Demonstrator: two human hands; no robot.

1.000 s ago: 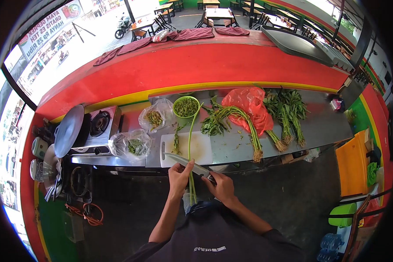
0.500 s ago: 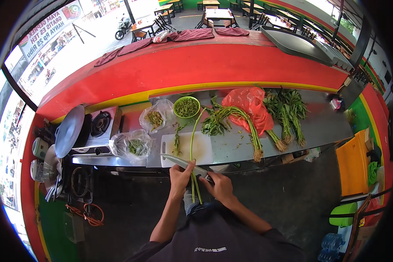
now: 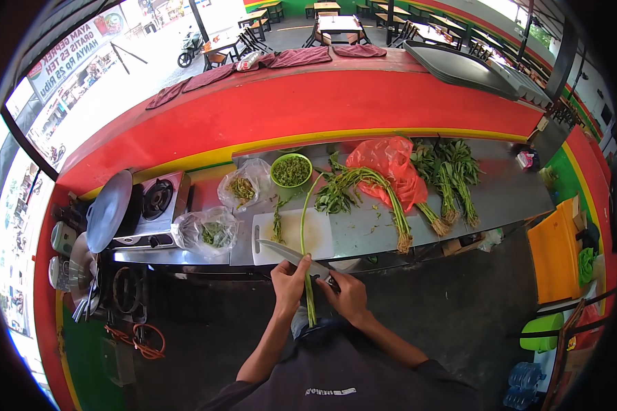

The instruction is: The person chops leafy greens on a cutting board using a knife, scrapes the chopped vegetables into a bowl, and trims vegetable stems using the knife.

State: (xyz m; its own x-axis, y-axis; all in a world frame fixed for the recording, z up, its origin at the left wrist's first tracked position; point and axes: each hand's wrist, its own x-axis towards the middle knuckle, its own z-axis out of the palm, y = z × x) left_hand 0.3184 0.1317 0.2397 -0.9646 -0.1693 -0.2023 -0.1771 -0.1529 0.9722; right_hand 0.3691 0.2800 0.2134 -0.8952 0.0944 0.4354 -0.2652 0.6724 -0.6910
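Note:
My left hand (image 3: pixel 289 283) is closed around long green stems (image 3: pixel 304 222), which run from near the green bowl (image 3: pixel 291 170) down toward my lap. The knife (image 3: pixel 282 252) is in my right hand (image 3: pixel 347 296), its blade slanting up to the left across the stems by my left thumb. Just beyond the hands lies a white cutting board (image 3: pixel 320 235), with a small leafy sprig (image 3: pixel 277 222) on its left part. Chopped greens fill the bowl. Leafy bunches with roots (image 3: pixel 391 205) lie to the right, beside a red plastic bag (image 3: pixel 389 164).
Two clear plastic bags with greens (image 3: pixel 243 188) lie left of the board on the metal counter (image 3: pixel 504 198). A gas stove (image 3: pixel 159 198) and a large pan (image 3: pixel 110 211) stand further left. A red wall (image 3: pixel 308 103) rises behind the counter.
My left hand has shifted slightly right and down along the stems. The stems' lower ends have drawn closer together, and their upper part now curves more. Both hands keep their hold.

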